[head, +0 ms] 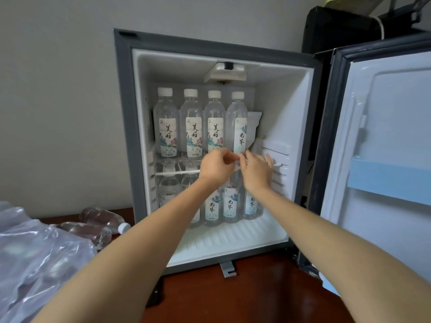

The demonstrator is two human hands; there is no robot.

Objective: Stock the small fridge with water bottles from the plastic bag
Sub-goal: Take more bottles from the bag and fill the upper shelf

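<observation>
Head view: the left hand [217, 165] curls its grip at the foot of the rightmost upper-shelf bottle [238, 127], though I cannot tell if it pinches it. The right hand [256, 170] is spread beside it, likely steadying it into the row. On the bench [256, 299], spare bottles [102, 219] lie by the plastic bag [35, 264], left of the fridge [123, 113].
</observation>
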